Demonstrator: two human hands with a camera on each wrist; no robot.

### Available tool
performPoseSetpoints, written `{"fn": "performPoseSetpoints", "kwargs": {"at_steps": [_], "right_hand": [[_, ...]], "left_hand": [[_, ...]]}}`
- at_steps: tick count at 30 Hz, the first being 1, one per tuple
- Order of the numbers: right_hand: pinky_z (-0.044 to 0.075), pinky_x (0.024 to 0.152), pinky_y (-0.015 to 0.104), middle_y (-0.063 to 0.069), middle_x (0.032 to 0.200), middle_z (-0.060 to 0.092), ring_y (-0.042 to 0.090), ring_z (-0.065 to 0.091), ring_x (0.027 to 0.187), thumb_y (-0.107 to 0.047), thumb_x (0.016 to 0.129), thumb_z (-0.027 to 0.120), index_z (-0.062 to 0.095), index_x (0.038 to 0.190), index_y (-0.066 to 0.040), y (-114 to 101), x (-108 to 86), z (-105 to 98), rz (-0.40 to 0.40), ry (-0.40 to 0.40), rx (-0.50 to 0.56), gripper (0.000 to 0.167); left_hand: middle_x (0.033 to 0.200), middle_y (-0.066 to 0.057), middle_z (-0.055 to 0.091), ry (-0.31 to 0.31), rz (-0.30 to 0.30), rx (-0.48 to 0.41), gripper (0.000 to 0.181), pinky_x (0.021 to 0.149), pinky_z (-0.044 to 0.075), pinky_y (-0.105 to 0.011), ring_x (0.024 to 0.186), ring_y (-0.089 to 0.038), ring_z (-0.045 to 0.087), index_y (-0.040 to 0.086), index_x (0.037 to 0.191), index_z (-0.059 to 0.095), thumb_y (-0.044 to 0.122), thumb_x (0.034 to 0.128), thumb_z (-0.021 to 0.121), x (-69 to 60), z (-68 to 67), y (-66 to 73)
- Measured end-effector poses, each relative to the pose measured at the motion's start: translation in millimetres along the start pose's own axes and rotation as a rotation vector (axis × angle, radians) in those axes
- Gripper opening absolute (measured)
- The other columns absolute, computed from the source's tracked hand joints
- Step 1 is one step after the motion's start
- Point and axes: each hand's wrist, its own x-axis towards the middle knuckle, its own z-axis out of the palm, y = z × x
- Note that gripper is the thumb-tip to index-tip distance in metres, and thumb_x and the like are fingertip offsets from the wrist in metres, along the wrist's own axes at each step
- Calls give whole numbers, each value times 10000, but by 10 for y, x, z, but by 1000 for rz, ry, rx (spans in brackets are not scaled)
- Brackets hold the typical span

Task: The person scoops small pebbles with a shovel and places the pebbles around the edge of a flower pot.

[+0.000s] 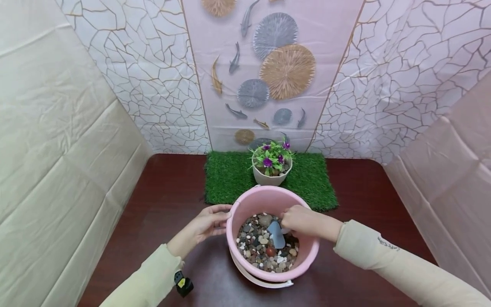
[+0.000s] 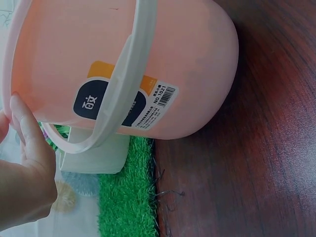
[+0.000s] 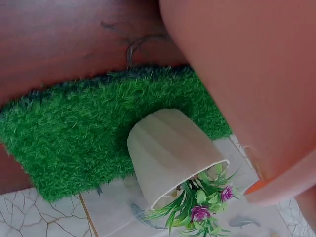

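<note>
A pink bucket [image 1: 235, 256] holds mixed pebbles [image 1: 258, 238], brown, grey and white, with one reddish round stone [image 1: 270, 251] among them. My right hand [image 1: 303, 219] reaches inside over the far right of the rim and grips a small shovel; its grey-blue blade [image 1: 276, 235] lies against the pebbles, and its handle is mostly hidden by the fingers. In the right wrist view the bucket wall hides that hand. With extended fingers, my left hand [image 1: 209, 222] touches the bucket's left rim from outside. A white bail handle [image 2: 118, 84] hangs along the bucket's side.
Behind the bucket, a white pot [image 1: 269, 180] with purple flowers [image 1: 267, 162] stands on a green grass mat [image 1: 226, 179]. The dark red-brown table [image 1: 172, 183] is bordered by a patterned backdrop [image 1: 153, 85] and cloth side walls. A printed label [image 2: 153, 106] is on the bucket.
</note>
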Motion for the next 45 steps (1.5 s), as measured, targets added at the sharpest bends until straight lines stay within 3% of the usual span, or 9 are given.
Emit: {"fn": "performPoseSetpoints", "kwargs": {"at_steps": [10,19,29,37,45], "right_hand": [[360,461,201,-59,665,570,127,507,578,-42,571,735,629,581,-228,3,-6,63,-54,5,12,215],[310,486,154,-75,643,553,80,460,538,87,575,638,562,542,-211,46,-19,-21,-5,5,232,309],[398,522,183,-55,718,556,93,502,604,-12,622,709,628,672,-185,73,38,1,6,56,225,197],[481,592,204,-38,768,603,96,563,680,4,643,707,685,765,-160,104,4,21,14,86,302,205],[434,581,197,-43,744,561,84,511,681,-45,694,726,710,879,-149,142,34,12,16,150,313,213]], "left_hand": [[703,47,655,-1,5,0,342,625,579,-207,603,-41,622,35,1244,533,41,903,554,0,2,33],[715,43,660,-7,7,-2,356,626,581,-210,605,-44,621,23,1254,526,37,899,554,-6,1,33],[721,43,666,-21,3,-13,374,629,581,-206,612,-44,629,15,1269,509,41,899,553,-22,0,39],[726,39,669,-12,-5,-4,394,634,581,-207,619,-47,636,4,1289,489,42,902,551,-10,-10,13],[793,15,673,4,1,1,379,648,583,-214,657,-64,650,17,1272,511,48,898,562,-10,-22,5]]}}
